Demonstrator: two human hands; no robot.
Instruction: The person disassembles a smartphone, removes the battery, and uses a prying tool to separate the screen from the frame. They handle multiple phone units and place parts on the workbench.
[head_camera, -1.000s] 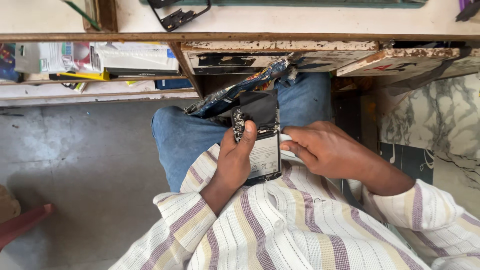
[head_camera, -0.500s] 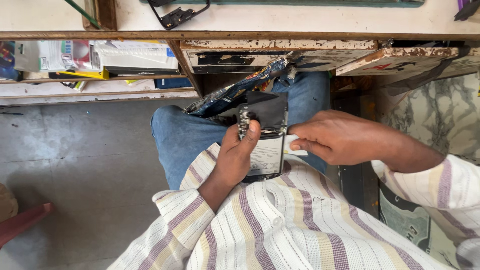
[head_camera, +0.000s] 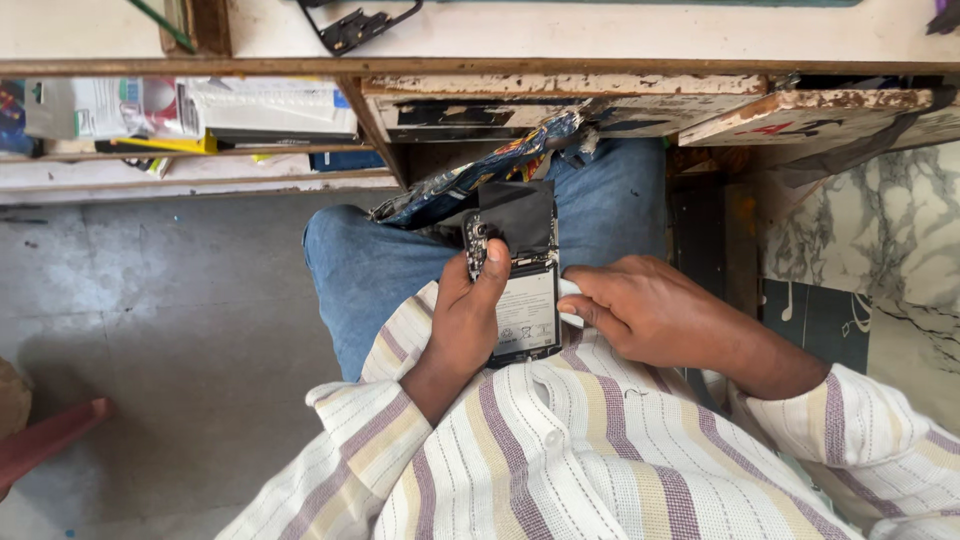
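Fingers of my left hand (head_camera: 465, 320) wrap the edge of the opened black smartphone with its back cover off (head_camera: 520, 285), thumb pressed on the pale grey rectangular battery (head_camera: 526, 312), while my right hand (head_camera: 650, 310) pinches at the phone's right edge, fingertips closed on it, though what they grip I cannot tell. Phone sits upright over my lap on the blue denim jeans (head_camera: 370, 270), just above the striped woven shirt (head_camera: 560, 450); to do this well I judge: keep the left grip firm, pry slowly along the seam, avoid flexing the matte black film (head_camera: 515, 212) or the glossy battery near the crumpled foil wrapper (head_camera: 470, 185) below the chipped wooden bench (head_camera: 560, 85).
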